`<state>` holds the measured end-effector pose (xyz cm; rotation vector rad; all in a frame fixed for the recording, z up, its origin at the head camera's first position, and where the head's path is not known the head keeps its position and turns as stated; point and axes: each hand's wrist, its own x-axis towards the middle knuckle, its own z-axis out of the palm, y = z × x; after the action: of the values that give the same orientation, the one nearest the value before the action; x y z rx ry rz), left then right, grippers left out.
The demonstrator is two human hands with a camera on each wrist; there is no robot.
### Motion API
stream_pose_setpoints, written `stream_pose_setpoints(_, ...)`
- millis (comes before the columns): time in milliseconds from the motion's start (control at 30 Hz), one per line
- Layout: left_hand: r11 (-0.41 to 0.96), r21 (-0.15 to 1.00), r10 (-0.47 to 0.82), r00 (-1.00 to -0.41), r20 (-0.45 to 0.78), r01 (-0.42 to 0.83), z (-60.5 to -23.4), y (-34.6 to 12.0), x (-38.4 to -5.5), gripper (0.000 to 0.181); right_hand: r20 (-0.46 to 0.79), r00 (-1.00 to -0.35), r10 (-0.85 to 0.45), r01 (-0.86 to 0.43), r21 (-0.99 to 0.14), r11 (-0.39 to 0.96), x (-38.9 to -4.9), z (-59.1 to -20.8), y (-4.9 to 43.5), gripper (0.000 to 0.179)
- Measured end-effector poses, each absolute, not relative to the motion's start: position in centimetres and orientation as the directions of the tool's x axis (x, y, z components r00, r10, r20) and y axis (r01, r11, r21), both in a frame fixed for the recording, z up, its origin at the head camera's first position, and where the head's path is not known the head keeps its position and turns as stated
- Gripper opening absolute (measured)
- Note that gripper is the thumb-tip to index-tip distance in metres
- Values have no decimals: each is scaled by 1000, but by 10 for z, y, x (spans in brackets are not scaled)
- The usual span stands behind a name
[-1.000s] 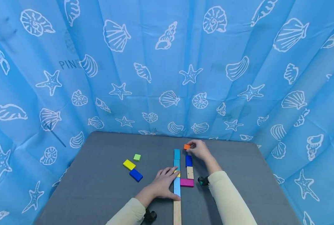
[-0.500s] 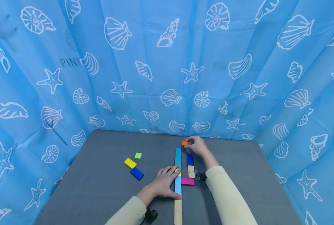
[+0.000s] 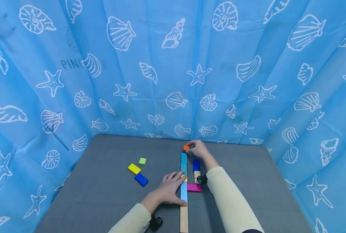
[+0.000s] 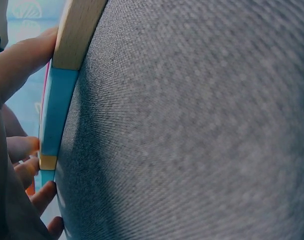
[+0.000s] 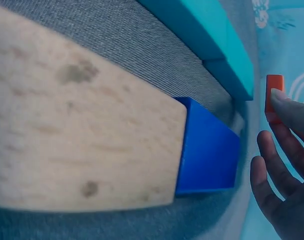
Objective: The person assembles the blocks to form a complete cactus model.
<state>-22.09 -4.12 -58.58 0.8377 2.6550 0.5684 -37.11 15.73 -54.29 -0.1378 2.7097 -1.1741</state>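
Observation:
My right hand (image 3: pixel 199 150) pinches a small orange block (image 3: pixel 185 147) between thumb and fingers, just beyond the far end of a straight row of blocks. In the right wrist view the orange block (image 5: pixel 274 92) appears raised off the table. My left hand (image 3: pixel 167 191) rests spread along that row, fingertips over a small yellow block (image 3: pixel 184 178) and thumb by the joint between a light blue block (image 3: pixel 184 191) and a long plain wooden block (image 3: pixel 184 220). Two teal blocks (image 3: pixel 184 158) form the row's far part.
Right of the row lie a magenta block (image 3: pixel 194 187) against it, a spotted wooden block (image 5: pixel 92 135) and a dark blue block (image 5: pixel 211 150). To the left are a yellow block (image 3: pixel 134 169), a blue block (image 3: pixel 141 179) and a green block (image 3: pixel 142 161). A shell-patterned curtain (image 3: pixel 149 106) hangs behind the grey table.
My right hand has carried the orange block leftward, from above the dark blue block to the row's far end. The left hand stays in place on the row.

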Motion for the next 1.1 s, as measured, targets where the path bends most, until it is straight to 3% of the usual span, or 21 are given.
stream_pose_setpoints(800, 753, 456, 597, -784, -171, 474, -584, -38, -222, 111, -172, -962, -213, -43, -673, 739, -374, -547, 155, 31)
stream_pose_setpoints(1100, 764, 457, 580, -795, -177, 455, -587, -40, -222, 112, -110, -963, -247, -95, -718, 689, -366, -540, 162, 34)
